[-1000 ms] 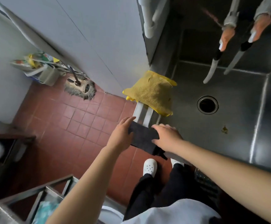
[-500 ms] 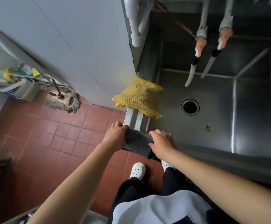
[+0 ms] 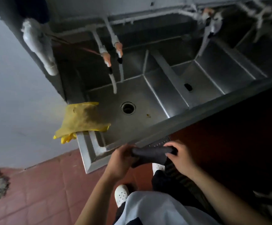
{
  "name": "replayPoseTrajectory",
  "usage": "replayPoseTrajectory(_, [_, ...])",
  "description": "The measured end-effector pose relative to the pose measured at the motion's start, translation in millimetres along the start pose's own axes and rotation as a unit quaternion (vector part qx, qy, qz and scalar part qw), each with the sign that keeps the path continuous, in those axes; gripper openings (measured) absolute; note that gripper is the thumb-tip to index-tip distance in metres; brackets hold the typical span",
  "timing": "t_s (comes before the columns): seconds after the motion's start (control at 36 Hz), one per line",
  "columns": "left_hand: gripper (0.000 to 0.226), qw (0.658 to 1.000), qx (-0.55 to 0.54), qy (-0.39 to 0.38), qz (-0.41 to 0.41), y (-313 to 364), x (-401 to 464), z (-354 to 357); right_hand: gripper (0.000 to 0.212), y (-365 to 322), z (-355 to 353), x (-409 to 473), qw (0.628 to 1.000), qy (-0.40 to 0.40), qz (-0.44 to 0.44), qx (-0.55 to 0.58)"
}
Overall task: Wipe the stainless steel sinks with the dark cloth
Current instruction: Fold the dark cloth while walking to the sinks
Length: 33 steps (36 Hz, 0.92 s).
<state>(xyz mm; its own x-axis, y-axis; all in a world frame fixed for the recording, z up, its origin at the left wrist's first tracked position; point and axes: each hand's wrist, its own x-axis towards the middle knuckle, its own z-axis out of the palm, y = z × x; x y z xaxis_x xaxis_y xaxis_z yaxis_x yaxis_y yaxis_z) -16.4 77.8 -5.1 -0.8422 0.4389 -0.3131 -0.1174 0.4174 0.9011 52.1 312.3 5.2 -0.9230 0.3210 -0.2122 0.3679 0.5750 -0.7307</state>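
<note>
Both hands are up at the front edge of the steel sink unit [image 3: 201, 109], and the dark cloth [image 3: 151, 154] is stretched between them. The left hand [image 3: 121, 159] has its fingers curled round the cloth's left end; the right hand [image 3: 180, 157] grips the right end, thumb tucked over the roll. The cloth hangs just off the front rim, near the unit's front left corner, not down in a basin. The left basin [image 3: 141, 127] shows a round drain [image 3: 128, 108] and a small speck of debris [image 3: 148, 115] on its floor. A yellow cloth [image 3: 81, 119] drapes over the left rim, yellow glove fingers [image 3: 66, 138] poking out beneath. Taps [image 3: 112, 62] hang over the back wall. Next basin [image 3: 200, 85] lies right. Red floor tiles [image 3: 47, 189] below, grey wall [image 3: 15, 95] on the left, white shoes [image 3: 121, 194] planted.
</note>
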Motion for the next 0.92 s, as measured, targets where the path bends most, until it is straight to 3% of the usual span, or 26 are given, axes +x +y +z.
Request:
replayPoseTrajectory(0.19, [0.026, 0.994, 0.0, -0.071, 0.084, 64, 31, 43, 0.036, 28, -77, -18, 0.989, 0.086, 0.052, 0.104])
replayPoseTrajectory(0.33, [0.026, 0.99, -0.005, -0.099, 0.097, 108, 57, 93, 0.035, 65, -132, -20, 0.976, 0.127, 0.07, 0.16])
replayPoseTrajectory(0.58, [0.026, 0.979, -0.069, -0.146, 0.127, 207, 122, 228, 0.039, 147, -280, -5, 0.954, 0.219, 0.021, 0.203])
replayPoseTrajectory(0.78, [0.036, 0.969, -0.035, -0.187, 0.159, 262, 175, 344, 0.032, 237, -370, 7, 0.94, 0.256, 0.046, 0.219])
replayPoseTrajectory(0.92, [0.03, 0.975, -0.053, -0.176, 0.128, 287, 204, 410, 0.031, 281, -422, 22, 0.932, 0.269, 0.059, 0.234])
